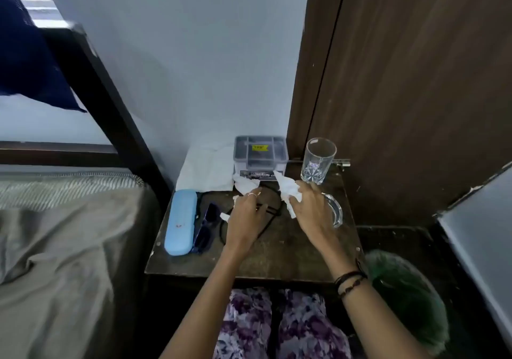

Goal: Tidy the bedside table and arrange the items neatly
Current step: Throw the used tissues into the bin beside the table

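**Crumpled tissues being gathered from a cluttered bedside desk**

A small dark desk [277, 256] was seen from above, set between a bed and a wooden door. The left hand [245, 214] was curled around a crumpled white tissue [245, 182] near the middle of the desk. The right hand [313, 209] pinched a second tissue [286, 188], its grip closed on the paper. A blue glasses case [180, 221] and dark sunglasses [206, 227] lay along the left edge. A grey storage box [260, 154] and a clear glass [318, 160] stood at the back edge. Rubbish clearing appeared to be the step in hand. Next, the tissues would likely be carried to the green bin [410, 300] beside the desk's right edge.
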A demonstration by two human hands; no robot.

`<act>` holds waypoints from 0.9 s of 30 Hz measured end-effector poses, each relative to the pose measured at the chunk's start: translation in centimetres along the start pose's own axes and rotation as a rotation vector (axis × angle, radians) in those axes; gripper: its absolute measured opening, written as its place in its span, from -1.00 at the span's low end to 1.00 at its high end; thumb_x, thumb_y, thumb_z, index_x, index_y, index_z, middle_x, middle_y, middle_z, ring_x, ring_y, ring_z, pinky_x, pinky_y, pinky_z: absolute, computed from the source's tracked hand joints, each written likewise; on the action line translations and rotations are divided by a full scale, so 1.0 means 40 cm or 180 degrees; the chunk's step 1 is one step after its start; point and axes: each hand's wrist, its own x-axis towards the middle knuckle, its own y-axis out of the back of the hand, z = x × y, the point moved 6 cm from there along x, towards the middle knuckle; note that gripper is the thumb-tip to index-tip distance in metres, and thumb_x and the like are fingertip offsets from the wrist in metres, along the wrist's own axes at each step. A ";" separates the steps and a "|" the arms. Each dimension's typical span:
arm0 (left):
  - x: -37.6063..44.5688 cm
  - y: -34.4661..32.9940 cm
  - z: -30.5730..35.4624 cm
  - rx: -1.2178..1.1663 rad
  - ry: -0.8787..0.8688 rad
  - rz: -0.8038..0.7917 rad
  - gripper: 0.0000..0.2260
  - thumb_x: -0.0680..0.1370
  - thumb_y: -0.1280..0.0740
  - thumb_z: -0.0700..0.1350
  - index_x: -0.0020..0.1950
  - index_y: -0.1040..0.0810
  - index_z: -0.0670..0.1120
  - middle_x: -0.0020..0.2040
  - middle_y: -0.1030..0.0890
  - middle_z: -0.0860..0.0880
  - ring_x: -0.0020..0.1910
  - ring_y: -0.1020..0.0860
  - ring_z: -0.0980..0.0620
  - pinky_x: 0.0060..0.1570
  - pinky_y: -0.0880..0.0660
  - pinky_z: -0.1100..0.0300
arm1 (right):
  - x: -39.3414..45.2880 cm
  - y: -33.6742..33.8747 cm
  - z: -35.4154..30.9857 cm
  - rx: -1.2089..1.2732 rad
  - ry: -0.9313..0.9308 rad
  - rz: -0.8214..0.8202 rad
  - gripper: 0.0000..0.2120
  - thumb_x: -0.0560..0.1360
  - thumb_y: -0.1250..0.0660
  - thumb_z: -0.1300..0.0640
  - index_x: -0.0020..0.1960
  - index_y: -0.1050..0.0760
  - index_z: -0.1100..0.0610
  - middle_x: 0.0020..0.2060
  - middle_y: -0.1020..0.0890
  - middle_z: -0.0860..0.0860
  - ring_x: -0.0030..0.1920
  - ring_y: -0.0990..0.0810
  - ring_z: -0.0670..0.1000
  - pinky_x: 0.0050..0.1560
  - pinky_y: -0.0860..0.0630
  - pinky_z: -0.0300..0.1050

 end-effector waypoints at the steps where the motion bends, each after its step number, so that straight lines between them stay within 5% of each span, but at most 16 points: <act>1: 0.014 -0.004 -0.004 0.0128 -0.0012 0.0064 -0.70 0.54 -0.24 -0.17 0.27 -0.47 -0.16 0.17 -0.57 -0.12 0.21 -0.44 -0.13 0.09 -0.45 0.00 | 0.017 -0.007 0.016 0.0021 -0.0137 0.0031 -0.60 0.52 -0.27 0.10 0.33 -0.38 0.18 0.23 -0.47 0.15 0.15 -0.53 0.23 0.01 -0.50 0.08; 4: 0.061 -0.006 -0.007 0.0581 -0.0149 0.0428 -0.76 0.54 -0.24 -0.18 0.17 -0.53 -0.18 0.04 -0.61 -0.16 0.11 -0.46 -0.17 -0.03 -0.46 -0.03 | 0.059 -0.034 0.044 -0.0119 -0.0445 -0.0023 -0.49 0.48 -0.33 0.02 0.37 -0.33 0.16 0.27 -0.43 0.15 0.15 -0.54 0.24 0.00 -0.48 0.06; 7: 0.110 0.006 -0.026 0.1069 -0.0176 0.0686 -0.65 0.49 -0.33 -0.19 0.28 -0.46 -0.16 0.17 -0.53 -0.20 0.13 -0.45 -0.21 -0.01 -0.44 -0.04 | 0.087 -0.071 0.051 -0.0420 -0.0505 -0.0138 -0.38 0.42 -0.39 -0.07 0.36 -0.30 0.17 0.29 -0.42 0.14 0.14 -0.55 0.25 -0.01 -0.49 0.05; 10: 0.154 0.007 -0.075 0.1547 0.0019 0.0379 -0.56 0.48 -0.36 -0.15 0.35 -0.38 -0.12 0.24 -0.43 -0.19 0.17 -0.41 -0.19 0.01 -0.42 -0.01 | 0.101 -0.088 0.047 -0.0799 -0.0305 -0.0054 -0.58 0.47 -0.35 0.02 0.24 -0.37 0.18 0.19 -0.49 0.14 0.06 -0.59 0.23 -0.07 -0.50 0.04; 13: 0.173 0.007 -0.100 0.1741 0.0093 0.0210 -0.71 0.51 -0.31 -0.16 0.22 -0.47 -0.19 0.21 -0.42 -0.17 0.15 -0.42 -0.17 -0.02 -0.40 0.01 | 0.108 -0.084 0.040 -0.0753 -0.0050 0.0228 -0.80 0.53 -0.27 0.13 0.10 -0.47 0.20 0.06 -0.58 0.14 0.00 -0.62 0.21 -0.15 -0.50 0.01; 20: 0.165 0.063 -0.047 0.1165 -0.0190 0.0728 -0.82 0.52 -0.20 -0.27 -0.04 -0.57 -0.30 -0.03 -0.60 -0.23 -0.12 -0.53 -0.24 -0.20 -0.43 -0.04 | 0.099 -0.024 0.018 0.0374 0.0104 0.0594 -0.86 0.50 -0.30 0.21 -0.02 -0.53 0.27 -0.14 -0.63 0.19 -0.15 -0.60 0.19 -0.28 -0.38 -0.11; 25: 0.084 0.102 0.040 0.0118 -0.0079 0.0954 -0.81 0.55 -0.25 -0.14 0.06 -0.59 -0.17 -0.01 -0.66 -0.11 -0.10 -0.59 -0.09 -0.19 -0.44 0.12 | 0.056 0.040 0.017 0.1225 -0.0238 0.0748 -0.87 0.49 -0.33 0.18 -0.08 -0.55 0.27 -0.34 -0.53 0.08 -0.32 -0.46 0.05 -0.36 -0.19 -0.16; 27: 0.054 0.084 0.094 -0.0140 -0.0209 0.0839 -0.81 0.55 -0.27 -0.13 0.07 -0.60 -0.15 -0.01 -0.67 -0.09 -0.09 -0.61 -0.06 -0.16 -0.47 0.13 | 0.023 0.072 0.037 0.1478 -0.0368 0.0853 -0.85 0.48 -0.34 0.15 -0.06 -0.57 0.25 -0.32 -0.54 0.04 -0.30 -0.49 0.03 -0.33 -0.27 -0.15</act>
